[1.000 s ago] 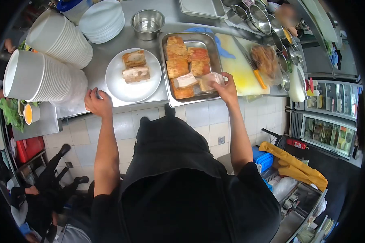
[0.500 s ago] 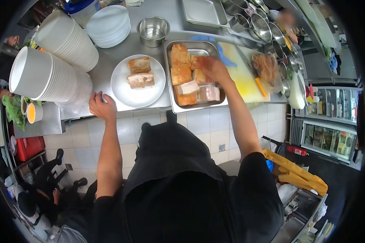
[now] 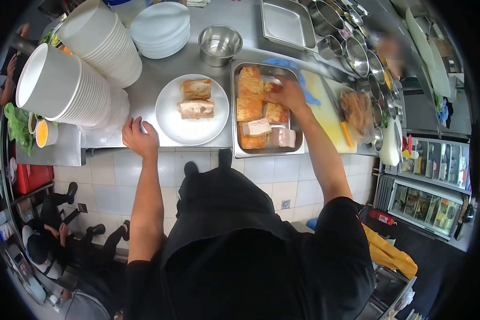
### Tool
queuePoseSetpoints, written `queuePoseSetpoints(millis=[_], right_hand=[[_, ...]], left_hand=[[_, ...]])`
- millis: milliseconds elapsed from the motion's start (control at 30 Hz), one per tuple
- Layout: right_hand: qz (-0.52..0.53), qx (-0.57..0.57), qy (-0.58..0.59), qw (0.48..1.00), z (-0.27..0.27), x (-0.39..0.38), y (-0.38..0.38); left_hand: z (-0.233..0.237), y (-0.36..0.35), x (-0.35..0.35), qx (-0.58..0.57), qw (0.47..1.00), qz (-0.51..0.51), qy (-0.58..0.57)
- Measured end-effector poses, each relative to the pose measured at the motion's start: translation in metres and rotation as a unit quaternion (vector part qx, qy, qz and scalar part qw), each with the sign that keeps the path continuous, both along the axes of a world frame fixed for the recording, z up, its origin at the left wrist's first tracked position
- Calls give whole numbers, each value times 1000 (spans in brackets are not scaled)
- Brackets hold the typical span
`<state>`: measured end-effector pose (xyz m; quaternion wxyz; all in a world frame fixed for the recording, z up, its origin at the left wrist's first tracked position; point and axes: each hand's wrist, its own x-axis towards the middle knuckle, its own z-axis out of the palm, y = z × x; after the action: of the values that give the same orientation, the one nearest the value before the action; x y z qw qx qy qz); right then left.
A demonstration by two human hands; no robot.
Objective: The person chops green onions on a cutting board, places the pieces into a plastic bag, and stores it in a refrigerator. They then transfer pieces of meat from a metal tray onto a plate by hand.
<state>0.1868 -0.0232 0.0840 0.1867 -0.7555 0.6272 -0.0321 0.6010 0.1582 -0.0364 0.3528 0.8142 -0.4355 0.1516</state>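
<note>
My right hand [image 3: 290, 96] reaches into a steel tray [image 3: 238, 136], its fingers and thumb closed around a piece of roast pork belly [image 3: 271, 86] at the tray's upper right. Several more golden-crusted pieces [image 3: 250, 109] lie beside it, and two near the front have pale cut sides [image 3: 257, 127] showing. To the left of the tray, a white plate [image 3: 192, 136] carries two pieces of roast pork belly [image 3: 196, 110]. My left hand [image 3: 140, 137] rests at the counter's front edge, left of the plate, fingers apart and holding nothing.
Stacked white tubs [image 3: 64, 90] and white plates [image 3: 160, 32] stand left. A steel pot [image 3: 220, 47] sits behind the tray. Right of it, a cutting board [image 3: 325, 120] holds an orange-handled knife [image 3: 347, 133] and a clear bag of brown food [image 3: 356, 109]. Other people are at lower left.
My right hand, blurred before, is now sharp, with its fingers on the upper right pork piece. The camera view has shifted slightly. My left hand stays at the counter edge.
</note>
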Motion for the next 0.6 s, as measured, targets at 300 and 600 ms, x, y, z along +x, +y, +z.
queuePoseSetpoints(millis=[300,600], right_hand=[[90,-16,72,993,-41,-29,-17],[-16,19,-127,992,41,0,-3]], left_hand=[[1,-3,1,2,1000,1,-1],[0,-2,4,-7,1000,3,0]])
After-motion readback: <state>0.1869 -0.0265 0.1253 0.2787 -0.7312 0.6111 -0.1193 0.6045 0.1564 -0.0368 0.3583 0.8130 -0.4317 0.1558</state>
